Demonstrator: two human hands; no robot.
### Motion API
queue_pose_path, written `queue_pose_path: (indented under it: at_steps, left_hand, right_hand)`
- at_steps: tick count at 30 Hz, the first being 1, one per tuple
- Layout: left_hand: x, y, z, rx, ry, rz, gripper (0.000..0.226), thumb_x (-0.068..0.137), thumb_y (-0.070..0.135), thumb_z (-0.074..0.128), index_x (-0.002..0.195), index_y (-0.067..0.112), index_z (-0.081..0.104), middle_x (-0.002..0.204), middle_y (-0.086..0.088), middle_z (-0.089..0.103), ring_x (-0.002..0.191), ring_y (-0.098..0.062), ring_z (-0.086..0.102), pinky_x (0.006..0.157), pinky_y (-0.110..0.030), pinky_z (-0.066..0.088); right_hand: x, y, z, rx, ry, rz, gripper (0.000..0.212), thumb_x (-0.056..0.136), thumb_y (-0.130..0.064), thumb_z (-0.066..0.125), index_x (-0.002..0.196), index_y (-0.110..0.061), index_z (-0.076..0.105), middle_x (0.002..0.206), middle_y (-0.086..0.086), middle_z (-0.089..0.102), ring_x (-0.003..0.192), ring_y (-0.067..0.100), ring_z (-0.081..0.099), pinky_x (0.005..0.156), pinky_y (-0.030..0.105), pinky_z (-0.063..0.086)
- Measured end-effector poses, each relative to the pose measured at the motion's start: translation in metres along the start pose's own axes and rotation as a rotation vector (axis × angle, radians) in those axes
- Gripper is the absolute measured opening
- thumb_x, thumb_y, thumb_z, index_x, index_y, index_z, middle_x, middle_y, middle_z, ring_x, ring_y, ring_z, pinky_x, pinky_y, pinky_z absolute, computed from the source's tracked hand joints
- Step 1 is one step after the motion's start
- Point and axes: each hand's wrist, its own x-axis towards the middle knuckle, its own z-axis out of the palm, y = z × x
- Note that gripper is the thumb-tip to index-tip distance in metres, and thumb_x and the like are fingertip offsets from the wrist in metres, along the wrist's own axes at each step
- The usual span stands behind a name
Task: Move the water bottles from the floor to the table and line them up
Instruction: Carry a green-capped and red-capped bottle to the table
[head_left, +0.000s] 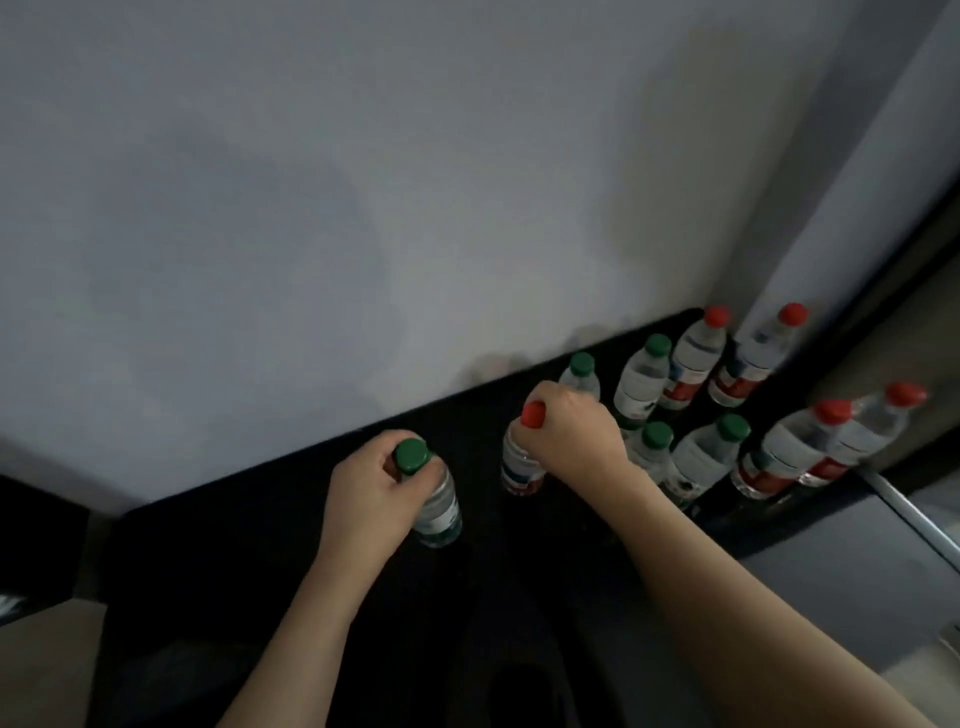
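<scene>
My left hand (366, 486) grips a green-capped water bottle (434, 499) around its neck, upright on the black table (260, 571). My right hand (569, 431) grips the neck of a red-capped bottle (519, 467), upright to the right of the first. Behind and right of my right hand stand several more bottles on the table: green-capped ones (641, 382) in two rows, and red-capped ones (696, 358) farther right. One green-capped bottle (582, 374) is partly hidden behind my right hand.
A grey wall (363, 208) runs along the table's far edge. The table's right corner meets a dark reflective panel (883, 312) that mirrors the red-capped bottles. A brown surface (41, 665) lies at the lower left, beyond the table's left edge.
</scene>
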Motion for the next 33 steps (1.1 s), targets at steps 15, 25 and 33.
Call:
queue_pose_path:
  at_steps: [15,25,33]
  left_hand:
    - [0.085,-0.021,0.07,0.203,0.006,-0.103,0.014,0.082,0.031,0.073,0.092,0.036,0.064,0.079,0.018,0.064,0.079,0.007,0.06,0.059,-0.009,0.045]
    - [0.096,-0.028,0.079,0.283,-0.074,-0.202,0.014,0.086,0.035,0.069,0.096,0.029,0.061,0.081,0.011,0.063,0.072,-0.002,0.061,0.061,-0.024,0.05]
    - [0.071,-0.024,0.065,0.243,-0.015,-0.218,0.041,0.089,0.027,0.068,0.127,0.022,0.057,0.104,0.005,0.063,0.09,-0.009,0.062,0.078,-0.029,0.054]
  right_hand:
    - [0.093,0.028,0.041,-0.031,-0.148,-0.063,0.022,0.086,-0.035,0.059,0.098,-0.017,0.052,0.092,0.003,0.054,0.074,0.02,0.054,0.061,0.031,0.041]
    - [0.096,0.029,0.045,-0.091,-0.209,-0.053,0.039,0.091,-0.045,0.055,0.117,-0.018,0.045,0.109,0.006,0.051,0.087,0.025,0.06,0.062,0.033,0.041]
    - [0.073,0.019,0.026,-0.08,0.031,-0.228,0.044,0.09,-0.035,0.059,0.125,-0.01,0.052,0.119,0.012,0.055,0.104,0.033,0.056,0.082,0.038,0.047]
